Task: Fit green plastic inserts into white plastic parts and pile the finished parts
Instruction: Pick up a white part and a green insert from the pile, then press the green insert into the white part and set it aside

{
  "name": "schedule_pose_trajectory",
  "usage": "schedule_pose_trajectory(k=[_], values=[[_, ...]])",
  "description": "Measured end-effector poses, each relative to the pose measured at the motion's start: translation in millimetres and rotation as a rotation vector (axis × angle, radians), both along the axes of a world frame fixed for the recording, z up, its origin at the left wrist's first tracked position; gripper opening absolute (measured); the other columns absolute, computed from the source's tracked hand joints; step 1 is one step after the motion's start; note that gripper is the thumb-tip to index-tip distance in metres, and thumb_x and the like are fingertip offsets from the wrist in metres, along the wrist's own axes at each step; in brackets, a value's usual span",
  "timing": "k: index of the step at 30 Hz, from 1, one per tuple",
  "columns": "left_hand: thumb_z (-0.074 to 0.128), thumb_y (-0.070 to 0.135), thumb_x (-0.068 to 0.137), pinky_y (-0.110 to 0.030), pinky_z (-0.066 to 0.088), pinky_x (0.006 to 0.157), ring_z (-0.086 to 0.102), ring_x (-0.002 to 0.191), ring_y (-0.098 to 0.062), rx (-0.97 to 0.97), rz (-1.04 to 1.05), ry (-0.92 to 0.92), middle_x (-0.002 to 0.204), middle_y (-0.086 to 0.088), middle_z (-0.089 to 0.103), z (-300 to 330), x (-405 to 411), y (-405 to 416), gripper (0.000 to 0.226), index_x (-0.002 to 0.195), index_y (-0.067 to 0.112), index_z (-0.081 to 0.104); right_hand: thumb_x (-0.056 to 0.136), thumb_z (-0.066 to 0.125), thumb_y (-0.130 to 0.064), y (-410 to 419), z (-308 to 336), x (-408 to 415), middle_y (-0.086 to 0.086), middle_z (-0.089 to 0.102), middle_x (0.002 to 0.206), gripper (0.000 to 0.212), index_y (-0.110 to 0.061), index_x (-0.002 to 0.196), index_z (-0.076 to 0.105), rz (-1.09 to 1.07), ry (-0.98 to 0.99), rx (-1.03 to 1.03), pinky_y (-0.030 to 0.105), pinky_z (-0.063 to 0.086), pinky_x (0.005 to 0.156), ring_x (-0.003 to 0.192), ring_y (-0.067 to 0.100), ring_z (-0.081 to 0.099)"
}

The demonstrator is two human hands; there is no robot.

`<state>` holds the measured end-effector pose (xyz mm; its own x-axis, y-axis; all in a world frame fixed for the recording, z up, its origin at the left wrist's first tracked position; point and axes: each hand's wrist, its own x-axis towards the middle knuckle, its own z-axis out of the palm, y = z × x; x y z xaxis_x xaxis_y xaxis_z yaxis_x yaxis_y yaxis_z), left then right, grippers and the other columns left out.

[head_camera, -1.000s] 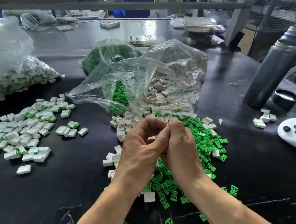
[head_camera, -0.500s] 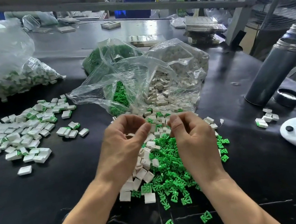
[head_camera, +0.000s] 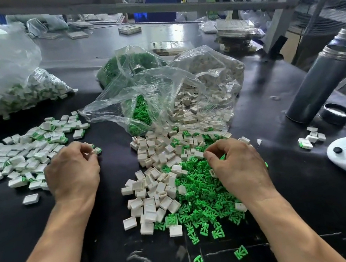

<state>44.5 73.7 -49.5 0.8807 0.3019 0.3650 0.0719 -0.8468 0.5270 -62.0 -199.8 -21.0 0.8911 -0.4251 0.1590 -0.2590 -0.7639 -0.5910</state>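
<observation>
left hand [head_camera: 72,169] grip pinches finished part [head_camera: 96,151], finished pile [head_camera: 28,151] just left of grip | right hand [head_camera: 238,165] grip curled over green inserts [head_camera: 200,196], contents unclear | parts look light, stiff, slippery; take by flat sides

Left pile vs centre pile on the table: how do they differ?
The left pile holds white parts with green inserts fitted; the centre pile holds bare white parts and loose green inserts. The left pile is flat and scattered; the centre pile is heaped, spilling from a clear bag. Both lie on the black table.
</observation>
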Motion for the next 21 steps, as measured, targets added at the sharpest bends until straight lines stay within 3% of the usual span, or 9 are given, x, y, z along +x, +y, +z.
schedule_pose_trajectory(k=[4,6,8,11,13,16,21], values=[[0.075,0.014,0.088,-0.043,0.051,0.083,0.064,0.094,-0.034,-0.084,-0.093,-0.087,0.1,-0.011,0.07,4,-3,-7,0.022,0.11,0.013,0.069,0.094,0.072,-0.043,-1,-2,-1,-0.023,0.061,0.093,0.009,-0.037,0.098,0.076,0.1,-0.025,0.019,0.03,0.043,0.084,0.094,0.007,0.056],[0.075,0.018,0.09,-0.028,0.047,0.071,0.064,0.08,-0.014,-0.168,-0.232,-0.064,0.091,0.003,0.07,12,-10,-18,0.011,0.1,0.02,0.071,0.093,0.073,-0.044,-1,-2,-2,-0.023,0.062,0.097,0.009,-0.037,0.098,0.076,0.177,-0.005,0.02,0.033,0.046,0.092,0.099,0.006,0.055],[0.076,0.025,0.091,-0.01,0.046,0.064,0.064,0.076,0.0,-0.267,-0.441,0.075,0.084,0.015,0.069,20,-20,-30,0.005,0.092,0.028,0.072,0.091,0.074,-0.047,-2,0,-3,-0.023,0.059,0.098,0.011,-0.039,0.098,0.075,0.233,0.025,0.014,0.032,0.044,0.096,0.101,0.003,0.052],[0.072,0.033,0.089,-0.014,0.054,0.069,0.064,0.084,0.007,-0.303,-0.763,0.298,0.09,0.021,0.069,26,-40,-46,0.007,0.091,0.039,0.07,0.086,0.076,-0.053,-6,4,-5,-0.022,0.057,0.101,0.015,-0.042,0.096,0.076,0.308,0.08,0.02,0.029,0.038,0.095,0.107,0.001,0.048],[0.072,0.036,0.089,-0.014,0.052,0.074,0.062,0.09,0.006,-0.25,-0.858,0.293,0.099,0.028,0.065,26,-50,-55,0.01,0.094,0.045,0.071,0.084,0.077,-0.054,-5,6,-7,-0.021,0.056,0.101,0.016,-0.042,0.095,0.076,0.354,0.124,0.013,0.029,0.037,0.095,0.108,0.002,0.048],[0.073,0.04,0.091,-0.015,0.046,0.083,0.057,0.098,0.008,-0.154,-0.903,0.272,0.105,0.029,0.058,24,-56,-69,0.015,0.102,0.051,0.071,0.085,0.076,-0.056,-1,5,-8,-0.022,0.052,0.098,0.023,-0.041,0.102,0.076,0.383,0.149,-0.042,0.028,0.037,0.095,0.107,0.004,0.046],[0.072,0.04,0.092,-0.015,0.041,0.084,0.053,0.098,0.006,-0.013,-0.847,0.265,0.1,0.024,0.055,18,-57,-82,0.014,0.103,0.049,0.073,0.088,0.073,-0.054,9,-1,-5,-0.02,0.048,0.092,0.022,-0.039,0.104,0.076,0.356,0.123,-0.101,0.029,0.039,0.095,0.101,0.006,0.045]])
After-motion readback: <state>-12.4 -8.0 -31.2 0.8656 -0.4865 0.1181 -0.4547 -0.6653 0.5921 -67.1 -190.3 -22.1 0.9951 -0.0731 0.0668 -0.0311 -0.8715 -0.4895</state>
